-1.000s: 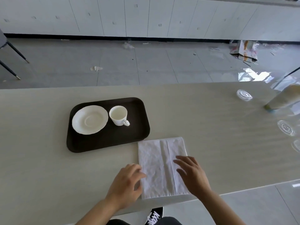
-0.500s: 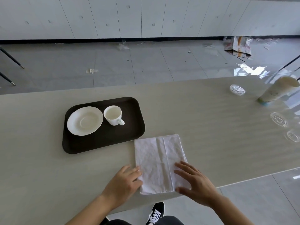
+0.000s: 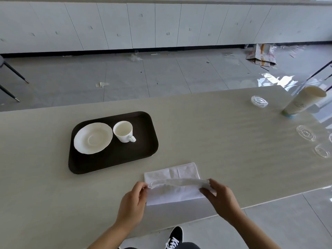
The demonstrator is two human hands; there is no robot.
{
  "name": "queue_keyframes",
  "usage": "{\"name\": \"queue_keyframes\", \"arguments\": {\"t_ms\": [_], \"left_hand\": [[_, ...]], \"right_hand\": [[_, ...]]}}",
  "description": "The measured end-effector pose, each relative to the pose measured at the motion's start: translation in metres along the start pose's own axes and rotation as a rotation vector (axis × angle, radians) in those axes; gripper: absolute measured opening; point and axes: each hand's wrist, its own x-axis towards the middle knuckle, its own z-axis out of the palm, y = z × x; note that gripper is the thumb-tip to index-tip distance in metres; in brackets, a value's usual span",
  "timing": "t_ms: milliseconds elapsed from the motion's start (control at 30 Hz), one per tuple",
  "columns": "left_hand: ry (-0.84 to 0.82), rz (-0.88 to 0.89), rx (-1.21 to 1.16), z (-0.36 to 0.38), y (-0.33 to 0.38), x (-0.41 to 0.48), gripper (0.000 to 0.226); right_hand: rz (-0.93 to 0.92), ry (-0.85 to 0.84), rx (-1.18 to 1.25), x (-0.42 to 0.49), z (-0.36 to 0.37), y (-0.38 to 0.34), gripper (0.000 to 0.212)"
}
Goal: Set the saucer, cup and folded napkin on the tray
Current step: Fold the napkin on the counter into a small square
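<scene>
A dark brown tray (image 3: pixel 115 159) lies on the pale table. On it a white saucer (image 3: pixel 93 138) sits at the left and a white cup (image 3: pixel 123 131) stands beside it, handle toward me. A white napkin (image 3: pixel 172 184) lies on the table in front of the tray's right corner. My left hand (image 3: pixel 133 203) pinches the napkin's near left corner and my right hand (image 3: pixel 220 198) pinches its near right corner. The near edge is lifted and curls over toward the far edge.
A tall stack of paper cups (image 3: pixel 303 100) leans at the far right of the table (image 3: pixel 215 126). Several clear plastic lids (image 3: pixel 305 133) lie around it. The table's near edge runs just behind my hands, and a black shoe (image 3: pixel 174 239) shows below.
My hands went from resting flat on the napkin to gripping its near corners. The near edge has come up off the table and folds away from me.
</scene>
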Motion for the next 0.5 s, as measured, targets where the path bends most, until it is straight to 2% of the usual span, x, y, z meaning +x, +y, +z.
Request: {"name": "queue_keyframes", "arguments": {"t_ms": [33, 133, 233, 333, 500], "left_hand": [[0.024, -0.058, -0.033, 0.001, 0.003, 0.004, 0.011], [0.093, -0.212, -0.094, 0.005, 0.008, 0.013, 0.013], [0.135, -0.282, -0.030, 0.010, 0.007, 0.018, 0.016], [0.169, -0.343, 0.023, 0.015, 0.008, 0.023, 0.022], [0.258, -0.390, 0.082, 0.019, 0.015, 0.026, 0.011]], "right_hand": [[0.017, -0.007, 0.016, 0.008, 0.000, -0.002, 0.033], [0.083, -0.050, 0.021, 0.034, -0.001, -0.013, 0.017], [0.136, -0.072, 0.005, 0.057, 0.005, -0.019, 0.029], [0.171, -0.081, -0.008, 0.070, 0.013, -0.024, 0.032], [0.121, -0.046, -0.121, 0.078, 0.024, -0.025, 0.038]]}}
